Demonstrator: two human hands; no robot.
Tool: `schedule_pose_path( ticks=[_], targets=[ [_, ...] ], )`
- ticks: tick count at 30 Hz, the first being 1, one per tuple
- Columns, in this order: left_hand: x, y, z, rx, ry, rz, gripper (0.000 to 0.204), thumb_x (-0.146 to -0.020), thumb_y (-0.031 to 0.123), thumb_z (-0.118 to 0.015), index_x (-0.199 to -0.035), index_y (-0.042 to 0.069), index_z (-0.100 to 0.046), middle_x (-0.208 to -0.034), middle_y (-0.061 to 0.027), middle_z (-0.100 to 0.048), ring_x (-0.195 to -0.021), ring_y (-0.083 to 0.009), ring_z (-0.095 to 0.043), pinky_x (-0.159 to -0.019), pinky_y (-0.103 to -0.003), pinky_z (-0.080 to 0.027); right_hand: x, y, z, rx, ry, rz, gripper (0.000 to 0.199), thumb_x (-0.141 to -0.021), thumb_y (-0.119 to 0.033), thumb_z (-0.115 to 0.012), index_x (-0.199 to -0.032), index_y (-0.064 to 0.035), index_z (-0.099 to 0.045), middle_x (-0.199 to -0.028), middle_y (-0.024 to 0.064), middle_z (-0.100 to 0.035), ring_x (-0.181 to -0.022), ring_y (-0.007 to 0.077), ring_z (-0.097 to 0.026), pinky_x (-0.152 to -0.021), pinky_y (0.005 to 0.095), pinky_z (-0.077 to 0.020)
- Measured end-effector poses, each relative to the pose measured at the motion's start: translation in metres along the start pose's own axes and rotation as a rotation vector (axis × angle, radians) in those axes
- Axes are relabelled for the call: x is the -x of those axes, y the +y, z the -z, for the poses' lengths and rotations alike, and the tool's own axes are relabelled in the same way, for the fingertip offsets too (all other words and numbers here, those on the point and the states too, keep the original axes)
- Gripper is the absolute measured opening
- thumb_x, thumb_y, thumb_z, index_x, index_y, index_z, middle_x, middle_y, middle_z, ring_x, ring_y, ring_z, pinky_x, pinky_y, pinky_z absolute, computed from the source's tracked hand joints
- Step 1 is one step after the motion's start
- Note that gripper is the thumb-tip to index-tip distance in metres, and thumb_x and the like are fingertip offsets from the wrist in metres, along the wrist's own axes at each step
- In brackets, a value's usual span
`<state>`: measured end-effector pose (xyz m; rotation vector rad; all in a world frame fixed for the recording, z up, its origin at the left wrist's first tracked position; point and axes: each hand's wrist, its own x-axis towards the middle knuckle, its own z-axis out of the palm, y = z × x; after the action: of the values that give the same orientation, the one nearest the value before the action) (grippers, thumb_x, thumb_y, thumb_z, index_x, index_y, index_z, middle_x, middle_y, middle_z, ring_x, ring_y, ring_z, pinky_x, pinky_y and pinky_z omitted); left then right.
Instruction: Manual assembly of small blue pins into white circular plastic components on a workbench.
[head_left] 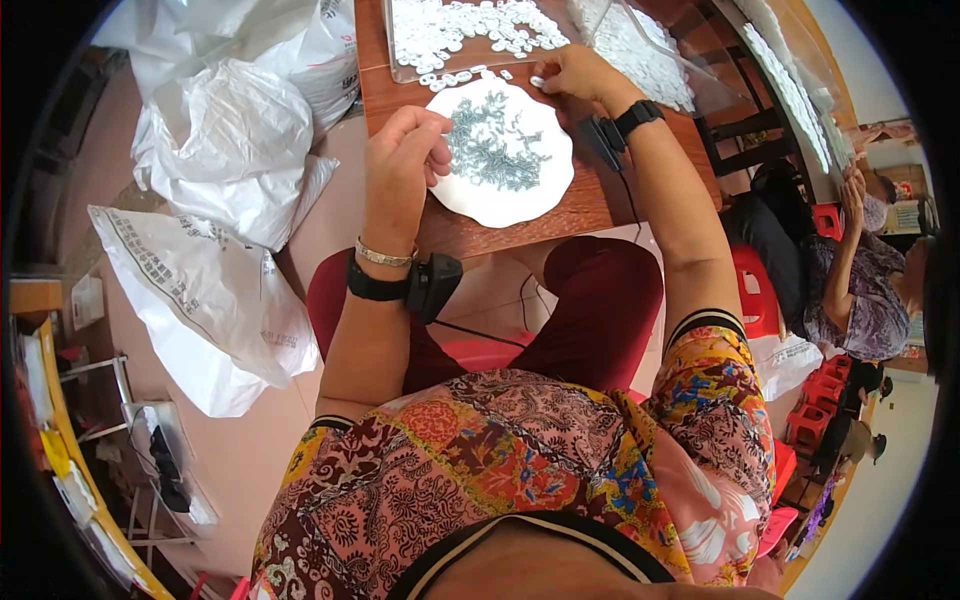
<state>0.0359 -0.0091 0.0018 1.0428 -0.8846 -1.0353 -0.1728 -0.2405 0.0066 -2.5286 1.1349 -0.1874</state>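
Observation:
A white plate with a wavy rim (535,205) sits near the table's front edge. On it lies a loose pile of small grey metal pieces (495,155), probably screws or pins. Over the plate's left rim is my left hand (403,150), its fingers curled with thumb and fingertips together; whatever they hold is too small to make out. My right hand (580,75) is beyond the plate's upper right edge, pinching a small white oval plastic piece (538,82) at the tabletop. Similar white oval pieces (455,77) lie between the plate and a clear tray (405,74).
The tray holds many white oval pieces, and a second clear container (640,60) of them stands at the far right of the wooden table (470,232). White sacks (225,150) crowd the floor at left. Another person (860,270) sits at right near red stools (815,410).

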Motion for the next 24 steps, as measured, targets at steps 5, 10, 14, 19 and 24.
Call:
schedule_pose_path(
  ticks=[5,10,14,19,24],
  targets=[
    [-0.001,0.002,0.004,0.027,0.016,0.022,0.019,-0.087,0.018,-0.05,-0.083,0.003,-0.061,-0.064,0.0003,-0.055,-0.055,-0.0054,-0.048,-0.049,-0.017,-0.035,-0.014,-0.042,0.004,0.269,0.087,0.094,0.02,-0.075,-0.024,-0.064,-0.085,-0.0062,-0.068,-0.079,0.0137,-0.066,-0.071,0.0286,-0.062,-0.068,0.0359,-0.0482],
    [-0.002,0.004,0.002,0.039,0.016,0.023,0.02,-0.087,0.019,-0.05,-0.083,0.003,-0.061,-0.064,0.0004,-0.055,-0.055,-0.0054,-0.048,-0.049,-0.017,-0.035,-0.028,-0.041,-0.009,0.404,0.103,0.08,0.027,-0.075,-0.031,-0.062,-0.082,-0.0054,-0.067,-0.077,0.017,-0.064,-0.072,0.0319,-0.062,-0.069,0.0393,-0.048],
    [-0.001,0.004,0.0,0.037,0.007,0.03,0.02,-0.088,0.019,-0.049,-0.083,0.003,-0.061,-0.064,0.0006,-0.054,-0.055,-0.0053,-0.048,-0.049,-0.017,-0.035,-0.031,-0.038,-0.008,0.429,0.014,0.045,0.027,-0.075,-0.032,-0.061,-0.079,-0.0056,-0.067,-0.077,0.0184,-0.063,-0.074,0.0339,-0.061,-0.071,0.0413,-0.0476],
    [0.0,0.002,0.0,0.028,-0.004,0.018,0.02,-0.088,0.02,-0.05,-0.084,0.004,-0.061,-0.064,0.0008,-0.055,-0.055,-0.0052,-0.048,-0.049,-0.017,-0.035,-0.01,-0.053,0.006,0.237,0.067,0.019,0.02,-0.078,-0.014,-0.065,-0.093,-0.0012,-0.065,-0.069,0.0132,-0.062,-0.064,0.0232,-0.06,-0.061,0.0329,-0.0472],
    [0.002,-0.001,-0.004,-0.066,-0.105,0.012,0.019,-0.088,0.02,-0.051,-0.085,0.002,-0.059,-0.064,0.0001,-0.053,-0.056,-0.0065,-0.048,-0.051,-0.02,-0.037,0.055,-0.11,0.012,-0.559,-0.134,0.245,0.013,-0.089,-0.016,-0.058,-0.087,-0.0036,-0.061,-0.072,-0.0061,-0.055,-0.068,0.0034,-0.048,-0.061,0.0212,-0.0404]
  ],
)
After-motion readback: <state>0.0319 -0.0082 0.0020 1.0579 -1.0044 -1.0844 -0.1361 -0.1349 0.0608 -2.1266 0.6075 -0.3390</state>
